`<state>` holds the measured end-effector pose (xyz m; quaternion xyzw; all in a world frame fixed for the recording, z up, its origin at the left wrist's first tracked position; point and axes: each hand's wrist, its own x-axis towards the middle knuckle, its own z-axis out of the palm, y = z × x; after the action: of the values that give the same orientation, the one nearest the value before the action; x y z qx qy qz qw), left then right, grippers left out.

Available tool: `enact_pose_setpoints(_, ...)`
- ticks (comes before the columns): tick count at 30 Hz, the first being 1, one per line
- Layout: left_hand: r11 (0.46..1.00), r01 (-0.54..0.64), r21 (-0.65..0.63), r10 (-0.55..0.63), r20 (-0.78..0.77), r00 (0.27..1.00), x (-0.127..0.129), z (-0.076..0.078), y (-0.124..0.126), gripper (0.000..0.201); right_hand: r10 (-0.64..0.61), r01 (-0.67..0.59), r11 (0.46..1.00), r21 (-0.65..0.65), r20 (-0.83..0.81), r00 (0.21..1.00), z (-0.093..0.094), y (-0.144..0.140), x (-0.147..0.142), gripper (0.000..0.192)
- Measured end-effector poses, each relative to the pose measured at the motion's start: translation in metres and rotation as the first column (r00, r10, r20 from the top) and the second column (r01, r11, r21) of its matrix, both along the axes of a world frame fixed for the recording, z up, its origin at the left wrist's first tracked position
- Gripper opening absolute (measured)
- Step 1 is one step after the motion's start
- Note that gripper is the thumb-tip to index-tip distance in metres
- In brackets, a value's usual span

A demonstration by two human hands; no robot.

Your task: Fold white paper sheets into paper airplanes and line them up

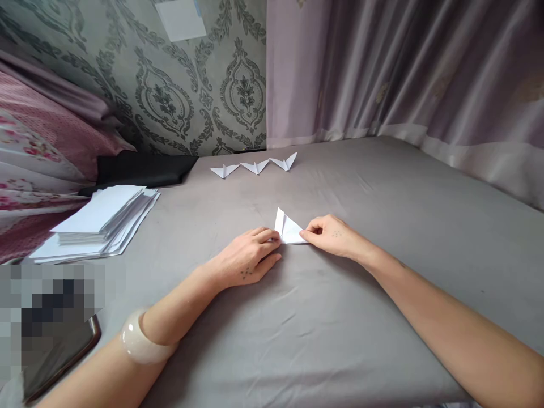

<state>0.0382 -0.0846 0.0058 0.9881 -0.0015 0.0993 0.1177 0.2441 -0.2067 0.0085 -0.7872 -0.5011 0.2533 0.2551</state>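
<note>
A small folded sheet of white paper (pixel 291 231) lies on the grey cloth in front of me, one flap pointing up and away at its left side. My left hand (pixel 250 255) presses its curled fingertips on the paper's left corner, holding it down; the thumb rests lower, on the cloth. On the other side, my right hand (pixel 329 233) pinches the right corner between thumb and forefinger. Part of the left corner is hidden under my fingers. Farther back stand three folded paper planes in a row: a left one (pixel 224 171), a middle one (pixel 255 168) and a right one (pixel 285 163).
A stack of white paper (pixel 102 212) sits at the left, with a black cloth (pixel 147 168) behind it. Nearer, a dark phone-like object (pixel 63 357) is partly blurred out. Grey cloth (pixel 416 238) covers the surface; curtains (pixel 340 68) and a patterned wall (pixel 170 96) bound it.
</note>
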Motion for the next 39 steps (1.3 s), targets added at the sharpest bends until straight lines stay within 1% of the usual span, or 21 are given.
enact_pose_setpoints(6, 1.0, 0.022, -0.001, -0.022, 0.006, 1.0, 0.001, 0.0, 0.0, 0.029, -0.014, 0.015, 1.0, -0.027, 0.015, 1.0, 0.004, -0.003, 0.004, 0.029)
enact_pose_setpoints(13, 1.0, 0.019, 0.003, -0.019, -0.004, 1.0, 0.0, 0.0, -0.001, 0.031, 0.005, 0.0, 0.999, -0.043, 0.112, 0.994, 0.006, -0.006, 0.007, 0.031)
enact_pose_setpoints(18, 1.0, 0.014, -0.015, -0.013, 0.006, 1.0, 0.001, -0.002, 0.0, 0.031, 0.058, -0.047, 0.997, -0.066, 0.173, 0.983, 0.009, -0.01, 0.007, 0.033)
enact_pose_setpoints(21, 1.0, -0.008, -0.021, 0.008, -0.004, 1.0, 0.0, -0.003, 0.0, 0.031, 0.111, -0.096, 0.992, -0.084, 0.189, 0.976, 0.012, -0.012, 0.006, 0.031)
enact_pose_setpoints(24, 1.0, -0.028, -0.01, 0.028, -0.014, 1.0, 0.001, -0.004, -0.002, 0.031, 0.145, -0.134, 0.989, -0.064, 0.226, 0.963, 0.012, -0.013, 0.005, 0.03)
enact_pose_setpoints(30, 0.997, -0.079, 0.016, 0.078, 0.054, 0.995, 0.007, -0.006, -0.01, 0.038, 0.098, -0.125, 0.991, 0.054, 0.357, 0.929, 0.002, -0.007, 0.014, 0.024)
enact_pose_setpoints(34, 0.997, -0.074, 0.023, 0.073, 0.051, 0.996, 0.011, -0.007, -0.013, 0.038, 0.059, -0.077, 0.996, 0.037, 0.351, 0.935, -0.004, -0.004, 0.02, 0.028)
enact_pose_setpoints(39, 0.998, -0.062, 0.017, 0.062, 0.025, 0.998, 0.012, -0.005, -0.011, 0.037, 0.044, -0.055, 0.998, 0.021, 0.358, 0.933, -0.004, -0.006, 0.02, 0.029)
